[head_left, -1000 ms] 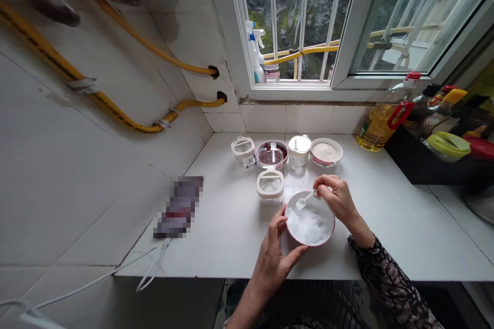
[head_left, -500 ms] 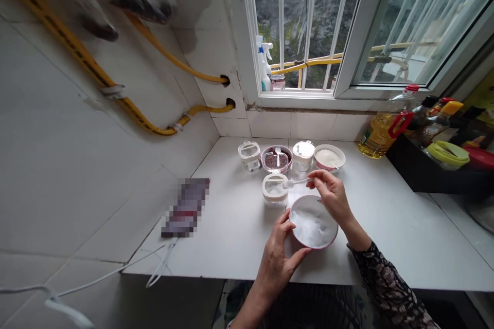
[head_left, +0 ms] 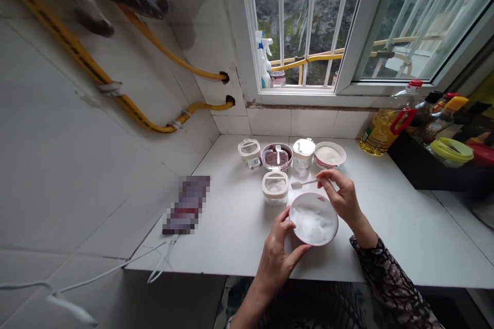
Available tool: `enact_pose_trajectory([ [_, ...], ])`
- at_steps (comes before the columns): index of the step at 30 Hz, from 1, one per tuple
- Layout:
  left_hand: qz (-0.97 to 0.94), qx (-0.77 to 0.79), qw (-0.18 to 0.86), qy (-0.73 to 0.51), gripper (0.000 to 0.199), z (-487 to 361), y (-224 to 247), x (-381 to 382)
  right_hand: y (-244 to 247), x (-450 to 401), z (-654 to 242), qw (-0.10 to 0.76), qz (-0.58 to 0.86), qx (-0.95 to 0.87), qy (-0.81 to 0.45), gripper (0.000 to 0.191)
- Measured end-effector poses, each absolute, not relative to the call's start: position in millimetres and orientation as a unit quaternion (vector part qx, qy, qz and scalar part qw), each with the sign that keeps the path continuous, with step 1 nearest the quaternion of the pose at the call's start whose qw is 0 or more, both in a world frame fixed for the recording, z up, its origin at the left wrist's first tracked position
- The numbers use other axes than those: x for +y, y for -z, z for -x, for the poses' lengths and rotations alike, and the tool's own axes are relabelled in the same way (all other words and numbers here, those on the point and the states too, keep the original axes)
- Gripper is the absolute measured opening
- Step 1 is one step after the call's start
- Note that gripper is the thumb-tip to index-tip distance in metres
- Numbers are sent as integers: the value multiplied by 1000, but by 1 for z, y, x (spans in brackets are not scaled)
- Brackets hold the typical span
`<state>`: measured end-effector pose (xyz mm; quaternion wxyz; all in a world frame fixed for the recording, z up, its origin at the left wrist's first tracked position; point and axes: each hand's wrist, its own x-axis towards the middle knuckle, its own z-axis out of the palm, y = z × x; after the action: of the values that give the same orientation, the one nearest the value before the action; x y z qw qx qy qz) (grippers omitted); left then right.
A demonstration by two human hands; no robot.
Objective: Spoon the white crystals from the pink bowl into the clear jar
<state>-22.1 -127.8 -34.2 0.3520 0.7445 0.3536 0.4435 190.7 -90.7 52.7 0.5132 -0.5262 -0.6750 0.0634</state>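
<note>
Right hand (head_left: 341, 198): my thumb and fingers pinch the handle end of a small white spoon (head_left: 303, 183). Spoon is over the counter (head_left: 227, 216), beyond the bowl (head_left: 309, 199) and just right of the near jar (head_left: 275, 198), whose lid stands raised. Long axis runs nearly crosswise to me: scoop end points left, toward the jar; handle runs right into my grip. Left hand (head_left: 276, 254): clasped on the bowl's left side, thumb along the near rim. White contents in the bowl; its mouth faces up.
</note>
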Motion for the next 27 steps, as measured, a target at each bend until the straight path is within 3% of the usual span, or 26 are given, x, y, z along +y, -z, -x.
enact_pose_trajectory([
  [11, -730, 353, 361, -460, 31, 22, 34, -127, -45, -94, -199, 350, 522, -776, -43, 21],
  [27, -728, 356, 376, -450, 31, 22, 32, -127, -43, -94, -196, 371, 542, -752, -52, 20],
])
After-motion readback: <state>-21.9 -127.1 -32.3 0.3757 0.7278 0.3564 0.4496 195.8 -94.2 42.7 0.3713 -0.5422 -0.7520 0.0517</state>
